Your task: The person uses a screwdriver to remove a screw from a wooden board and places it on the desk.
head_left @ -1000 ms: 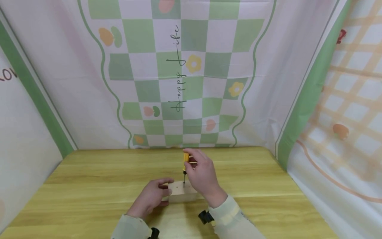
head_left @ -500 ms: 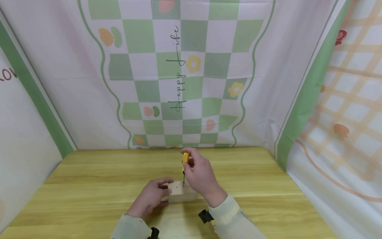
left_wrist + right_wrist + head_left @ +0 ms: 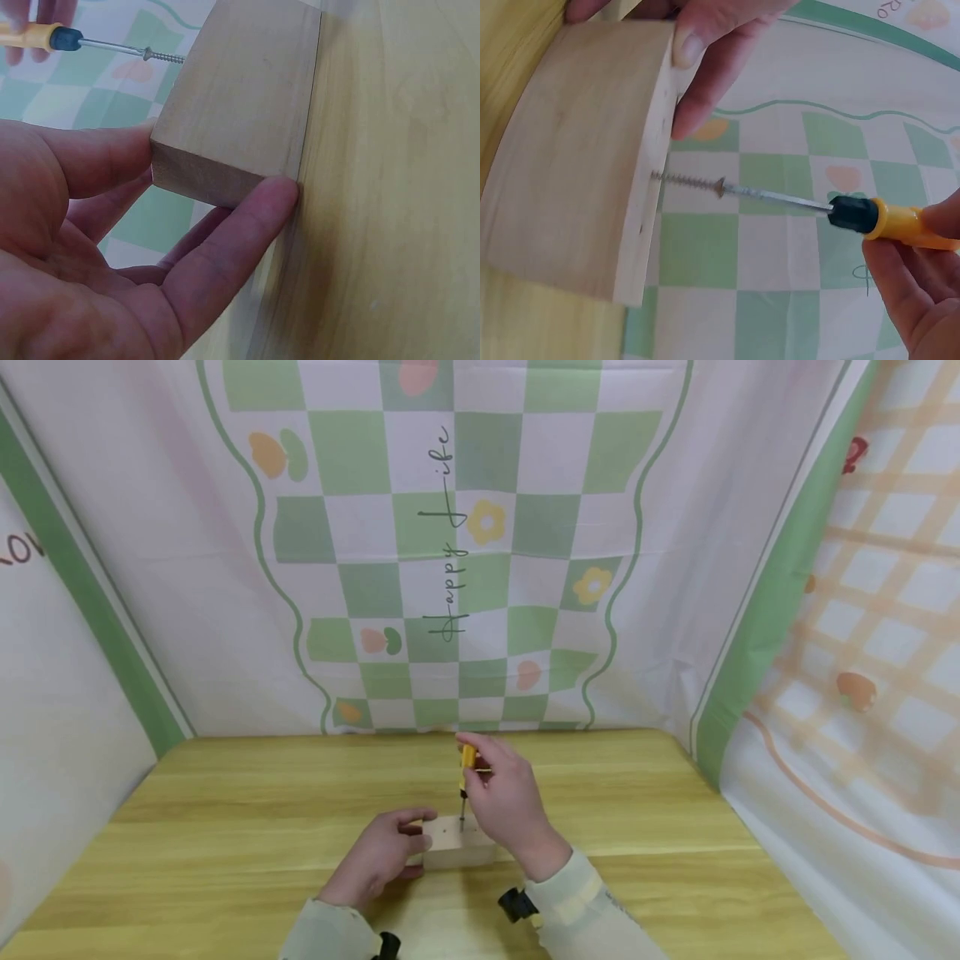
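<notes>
Indoor table nook walled in by printed cloth; whether it is in a home or a workshop cannot be told. Beyond the wood-grain tabletop (image 3: 247,827) hangs a far cloth (image 3: 487,460) with green-and-white checks, flowers and "Happy Life" lettering. A plain white cloth (image 3: 60,710) encloses the left, an orange-checked cloth (image 3: 892,635) the right. A yellow screwdriver (image 3: 853,215) and wooden block (image 3: 459,857) show handwork.

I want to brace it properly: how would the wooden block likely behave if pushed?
The wooden block is probably stiff, judging by its visible grain and crisp edges. It would likely slide rather than roll, since its sides are flat. Knocking the screw might tip it, as the screw stands well proud of its top face.
</notes>
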The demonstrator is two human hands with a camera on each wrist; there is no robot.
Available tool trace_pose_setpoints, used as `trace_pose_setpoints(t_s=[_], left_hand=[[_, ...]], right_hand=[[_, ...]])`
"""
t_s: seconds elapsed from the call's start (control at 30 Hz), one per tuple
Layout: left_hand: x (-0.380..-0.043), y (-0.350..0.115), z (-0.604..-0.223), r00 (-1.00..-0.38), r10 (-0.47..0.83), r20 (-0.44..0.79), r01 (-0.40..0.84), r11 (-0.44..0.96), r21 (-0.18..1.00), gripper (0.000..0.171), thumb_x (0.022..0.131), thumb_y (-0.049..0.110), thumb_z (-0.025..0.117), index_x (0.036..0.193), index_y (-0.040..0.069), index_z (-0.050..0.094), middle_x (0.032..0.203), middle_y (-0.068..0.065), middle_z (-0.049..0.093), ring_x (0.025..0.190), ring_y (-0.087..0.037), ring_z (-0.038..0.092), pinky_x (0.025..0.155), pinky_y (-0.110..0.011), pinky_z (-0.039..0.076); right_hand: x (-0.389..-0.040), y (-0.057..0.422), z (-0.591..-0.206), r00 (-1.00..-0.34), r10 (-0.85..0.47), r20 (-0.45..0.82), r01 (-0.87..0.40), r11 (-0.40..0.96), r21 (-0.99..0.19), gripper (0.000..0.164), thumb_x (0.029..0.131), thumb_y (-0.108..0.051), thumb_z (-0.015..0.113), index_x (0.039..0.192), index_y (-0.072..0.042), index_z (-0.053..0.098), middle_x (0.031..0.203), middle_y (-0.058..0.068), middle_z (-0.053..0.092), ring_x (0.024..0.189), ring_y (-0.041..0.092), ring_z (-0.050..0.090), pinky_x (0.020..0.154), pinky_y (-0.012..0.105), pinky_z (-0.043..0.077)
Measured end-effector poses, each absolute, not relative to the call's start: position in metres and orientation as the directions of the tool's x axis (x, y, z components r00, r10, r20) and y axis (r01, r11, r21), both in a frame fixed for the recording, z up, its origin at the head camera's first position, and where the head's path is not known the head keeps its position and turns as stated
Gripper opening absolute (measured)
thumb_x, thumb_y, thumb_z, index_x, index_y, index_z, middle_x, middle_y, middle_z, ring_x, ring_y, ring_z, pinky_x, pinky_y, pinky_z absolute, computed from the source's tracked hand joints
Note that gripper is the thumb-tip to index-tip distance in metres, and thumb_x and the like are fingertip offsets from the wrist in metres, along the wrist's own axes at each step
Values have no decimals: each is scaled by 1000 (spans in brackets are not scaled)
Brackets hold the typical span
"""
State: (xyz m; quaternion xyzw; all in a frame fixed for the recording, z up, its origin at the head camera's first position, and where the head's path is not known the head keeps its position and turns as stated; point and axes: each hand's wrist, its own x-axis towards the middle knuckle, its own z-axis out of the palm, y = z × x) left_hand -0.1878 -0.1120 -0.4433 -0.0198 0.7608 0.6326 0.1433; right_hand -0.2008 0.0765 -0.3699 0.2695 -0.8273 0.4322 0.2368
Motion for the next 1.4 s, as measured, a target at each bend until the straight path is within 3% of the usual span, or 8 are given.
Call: trace_pose_setpoints(t_s=[0.27, 0.47, 0.73, 1.03, 1.17, 1.4], left_hand=[[-187, -112, -444, -959, 156, -235, -201, 207, 958, 41, 94, 3, 64, 135, 5, 61, 131, -21, 53, 104, -30, 59, 71, -42, 59], [-188, -111, -444, -961, 152, -232, -199, 203, 959, 41, 94, 3, 64, 135, 5, 61, 131, -22, 54, 100, -28, 61, 71, -42, 59], [-188, -112, -444, -960, 157, -232, -202, 190, 961, 42, 94, 2, 64, 136, 5, 60, 132, -21, 53, 104, -30, 59, 71, -43, 59], [-187, -112, -444, -958, 151, -242, -211, 194, 958, 41, 95, 3, 64, 136, 5, 60, 132, -21, 53, 105, -30, 59, 71, -43, 59], [-187, -112, -444, -958, 152, -242, -212, 191, 958, 41, 95, 3, 65, 136, 5, 61, 132, -21, 53, 105, -30, 58, 72, -43, 59], [-187, -111, -444, -960, 145, -241, -211, 196, 958, 41, 94, 2, 65, 135, 5, 61, 130, -21, 54, 102, -29, 60, 71, -42, 59]], right_hand=[[-203, 77, -371, -747, -223, 626, -632, 528, -567, 41, 88, 0, 75, 126, -10, 66, 101, 4, 49, 83, 16, 59, 70, 24, 56], [-202, 77, -370, -733, -249, 633, -661, 481, -576, 45, 88, 11, 62, 129, -10, 65, 105, 1, 58, 92, 15, 62, 74, 22, 56], [-201, 77, -373, -720, -244, 649, -674, 466, -573, 41, 89, 8, 61, 128, -6, 61, 106, 8, 65, 86, 15, 67, 71, 24, 57], [-202, 77, -372, -725, -200, 660, -650, 516, -558, 38, 88, 0, 74, 123, -8, 63, 101, 4, 55, 85, 15, 62, 70, 23, 56], [-201, 77, -372, -734, -197, 650, -647, 494, -581, 37, 89, 4, 70, 123, -9, 64, 107, 3, 60, 89, 16, 65, 73, 25, 57], [-201, 77, -370, -738, -189, 648, -642, 496, -586, 37, 87, 1, 75, 121, -9, 64, 106, 4, 64, 87, 15, 65, 71, 27, 57]])
